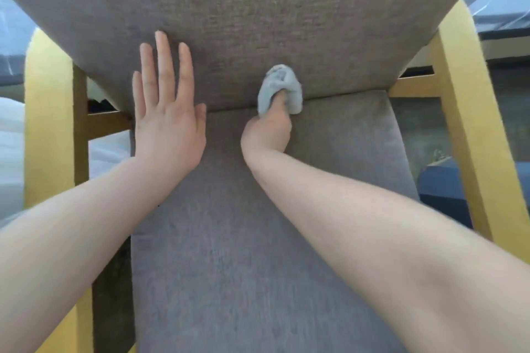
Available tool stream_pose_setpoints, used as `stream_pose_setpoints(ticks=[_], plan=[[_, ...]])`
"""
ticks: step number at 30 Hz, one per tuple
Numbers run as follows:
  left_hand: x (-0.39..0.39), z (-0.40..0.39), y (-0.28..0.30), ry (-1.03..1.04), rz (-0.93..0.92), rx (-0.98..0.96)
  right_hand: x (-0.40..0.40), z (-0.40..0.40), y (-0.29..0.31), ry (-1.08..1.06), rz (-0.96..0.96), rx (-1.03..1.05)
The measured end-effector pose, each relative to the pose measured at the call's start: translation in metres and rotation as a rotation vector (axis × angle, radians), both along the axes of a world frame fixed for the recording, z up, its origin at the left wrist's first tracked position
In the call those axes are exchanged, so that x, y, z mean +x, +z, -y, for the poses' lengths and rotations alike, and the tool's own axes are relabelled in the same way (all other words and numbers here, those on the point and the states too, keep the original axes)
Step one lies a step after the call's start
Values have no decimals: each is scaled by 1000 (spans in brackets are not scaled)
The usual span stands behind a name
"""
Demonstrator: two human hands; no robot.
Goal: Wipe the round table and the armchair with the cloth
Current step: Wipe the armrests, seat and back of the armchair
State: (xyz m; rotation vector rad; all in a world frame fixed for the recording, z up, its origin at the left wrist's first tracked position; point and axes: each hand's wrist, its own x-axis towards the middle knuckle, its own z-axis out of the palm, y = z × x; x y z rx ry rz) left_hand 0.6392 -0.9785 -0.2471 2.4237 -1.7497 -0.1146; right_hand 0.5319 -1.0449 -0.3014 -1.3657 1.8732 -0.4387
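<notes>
The armchair fills the view: a grey-brown fabric backrest [258, 8] at the top and a grey seat cushion [243, 252] below, set in a yellow wooden frame [47, 123]. My right hand [268, 132] grips a bunched light grey cloth [279, 86] and holds it against the backrest just above the seam with the seat. My left hand [167, 112] lies flat with straight fingers on the lower backrest, left of the cloth. The round table is out of view.
Yellow armrests and legs stand on both sides, the right one [464, 112] close to my right forearm. White fabric [11, 135] shows at the far left. Dark blue furniture [447, 180] and a plastic-covered dark surface [504, 11] lie behind on the right.
</notes>
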Motion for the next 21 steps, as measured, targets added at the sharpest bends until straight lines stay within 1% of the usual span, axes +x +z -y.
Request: stream_pose_setpoints(ticks=[1, 3, 4, 6, 7, 9, 11, 14, 16, 18, 19, 21], plan=[[0, -9, -5, 9, -23, 29, 6, -21, -4, 261, -72, -53], [-3, -28, -16, 29, -74, 90, 4, -39, -18, 766, -295, -199], [-6, -37, -22, 39, -95, 124, -6, -32, -23, 932, -371, -290], [-17, -52, -34, 65, -137, 194, -29, -12, -33, 1125, -420, -453], [-23, -55, -38, 78, -156, 220, -45, -2, -38, 1159, -420, -513], [-37, -54, -45, 90, -191, 245, -88, 19, -44, 1113, -474, -572], [-54, -43, -49, 63, -219, 237, -132, 37, -40, 1050, -577, -539], [-83, -19, -52, -16, -248, 216, -187, 58, -31, 849, -679, -384], [-101, -2, -54, -57, -263, 214, -210, 71, -22, 632, -725, -258], [-114, 11, -56, -80, -263, 221, -204, 78, -18, 411, -710, -199], [-119, 16, -58, -87, -262, 230, -190, 76, -16, 379, -686, -205], [-126, 20, -63, -93, -260, 259, -158, 65, -19, 424, -620, -298]])
